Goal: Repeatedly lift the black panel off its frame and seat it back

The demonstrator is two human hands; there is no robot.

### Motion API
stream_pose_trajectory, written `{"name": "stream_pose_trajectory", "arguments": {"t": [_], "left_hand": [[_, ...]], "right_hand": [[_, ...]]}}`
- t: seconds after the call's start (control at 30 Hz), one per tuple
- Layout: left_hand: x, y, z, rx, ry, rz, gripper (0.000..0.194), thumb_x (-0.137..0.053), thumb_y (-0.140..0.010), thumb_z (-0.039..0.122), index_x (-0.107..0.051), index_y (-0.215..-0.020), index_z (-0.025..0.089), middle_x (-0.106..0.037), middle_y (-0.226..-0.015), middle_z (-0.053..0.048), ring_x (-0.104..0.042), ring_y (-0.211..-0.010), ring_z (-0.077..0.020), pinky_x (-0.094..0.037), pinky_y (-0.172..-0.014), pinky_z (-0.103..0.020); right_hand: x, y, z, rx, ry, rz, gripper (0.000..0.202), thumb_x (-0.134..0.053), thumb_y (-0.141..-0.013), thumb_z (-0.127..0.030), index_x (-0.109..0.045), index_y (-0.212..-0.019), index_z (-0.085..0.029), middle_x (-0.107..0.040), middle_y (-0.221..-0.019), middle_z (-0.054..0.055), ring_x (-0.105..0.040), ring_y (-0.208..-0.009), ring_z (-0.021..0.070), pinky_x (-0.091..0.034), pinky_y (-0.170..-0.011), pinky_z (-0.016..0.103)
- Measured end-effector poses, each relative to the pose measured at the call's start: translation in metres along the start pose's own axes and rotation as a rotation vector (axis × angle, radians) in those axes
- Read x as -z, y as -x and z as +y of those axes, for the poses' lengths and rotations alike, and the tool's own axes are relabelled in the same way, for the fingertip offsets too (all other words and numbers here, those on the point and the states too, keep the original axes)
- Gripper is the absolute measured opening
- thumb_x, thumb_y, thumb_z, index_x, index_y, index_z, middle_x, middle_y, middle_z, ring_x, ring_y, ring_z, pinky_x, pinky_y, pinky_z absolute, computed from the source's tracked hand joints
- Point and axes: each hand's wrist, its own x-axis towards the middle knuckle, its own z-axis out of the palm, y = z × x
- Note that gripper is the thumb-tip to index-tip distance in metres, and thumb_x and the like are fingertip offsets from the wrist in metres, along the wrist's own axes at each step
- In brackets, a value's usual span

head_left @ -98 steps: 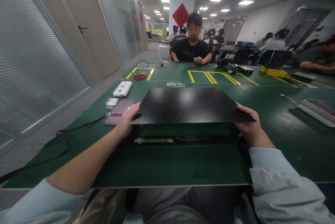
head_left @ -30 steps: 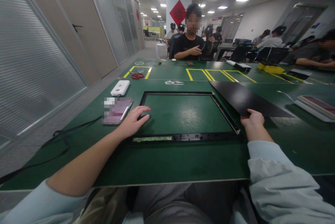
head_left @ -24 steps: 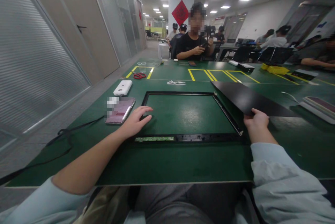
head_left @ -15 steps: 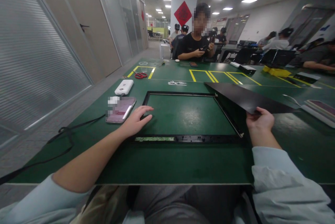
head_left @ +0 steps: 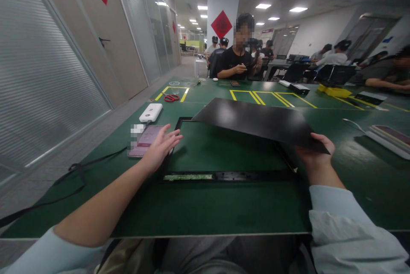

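Observation:
My right hand (head_left: 315, 152) grips a thin black flat panel (head_left: 256, 118) by its right end. The panel is tilted and hangs over the far and right part of a black rectangular frame (head_left: 253, 176) that lies on the green table. Along the frame's near side, at the left, runs a green circuit board strip (head_left: 187, 177). My left hand (head_left: 162, 148) is raised with fingers spread over the frame's left side, holding nothing. The panel covers much of the frame's far and right sides.
Left of the frame lie a phone (head_left: 145, 139), a white power bank (head_left: 151, 113) and a black strap (head_left: 83, 169). Red-handled scissors (head_left: 171, 98) rest farther off. At the right are a white device (head_left: 389, 141) and a yellow object (head_left: 334, 90). A person (head_left: 235, 60) sits opposite.
The black panel has moved left, from beside the frame to above it, with my right hand still gripping it. My left hand has lifted from the frame's left side, fingers spreading.

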Motion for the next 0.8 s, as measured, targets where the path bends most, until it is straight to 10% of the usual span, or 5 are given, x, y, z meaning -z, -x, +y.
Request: {"name": "stream_pose_trajectory", "arguments": {"t": [0.13,0.37,0.6,0.8], "left_hand": [[-0.006,0.004,0.015,0.127,0.230,0.005,0.065,-0.067,-0.087,0.022,-0.041,-0.147,0.015,-0.074,-0.119,-0.018,-0.073,-0.107,-0.0239,-0.055,-0.097,-0.037],[-0.009,0.008,0.025,0.167,0.205,0.035,0.052,-0.077,-0.070,0.017,-0.068,-0.121,0.014,-0.080,-0.100,-0.011,-0.076,-0.092,-0.0275,-0.061,-0.076,-0.033],[0.009,-0.004,0.021,0.150,0.169,0.036,0.048,-0.079,-0.066,0.021,-0.074,-0.114,0.017,-0.081,-0.098,-0.008,-0.077,-0.087,-0.0285,-0.061,-0.068,-0.031],[0.009,-0.009,0.016,0.068,0.147,0.106,0.047,-0.079,-0.067,0.022,-0.075,-0.113,0.018,-0.081,-0.087,-0.006,-0.077,-0.078,-0.0274,-0.063,-0.067,-0.033]], "right_hand": [[-0.004,0.006,0.002,-0.095,0.023,0.024,0.035,-0.052,-0.064,-0.017,-0.072,-0.091,-0.026,-0.075,-0.074,0.004,-0.074,-0.074,0.0259,-0.063,-0.065,0.041],[0.002,0.003,0.007,-0.196,0.315,-0.297,0.032,-0.063,-0.061,-0.023,-0.072,-0.092,-0.025,-0.078,-0.084,0.005,-0.075,-0.093,0.0326,-0.061,-0.086,0.049],[-0.007,0.011,0.014,-0.304,0.479,-0.439,0.033,-0.069,-0.061,-0.026,-0.071,-0.094,-0.024,-0.078,-0.090,0.006,-0.074,-0.087,0.0296,-0.061,-0.072,0.039],[-0.008,0.007,0.020,-0.256,0.573,-0.245,0.023,-0.067,-0.064,-0.024,-0.072,-0.086,-0.017,-0.069,-0.069,0.005,-0.053,-0.046,0.0132,-0.038,-0.039,0.025]]}}
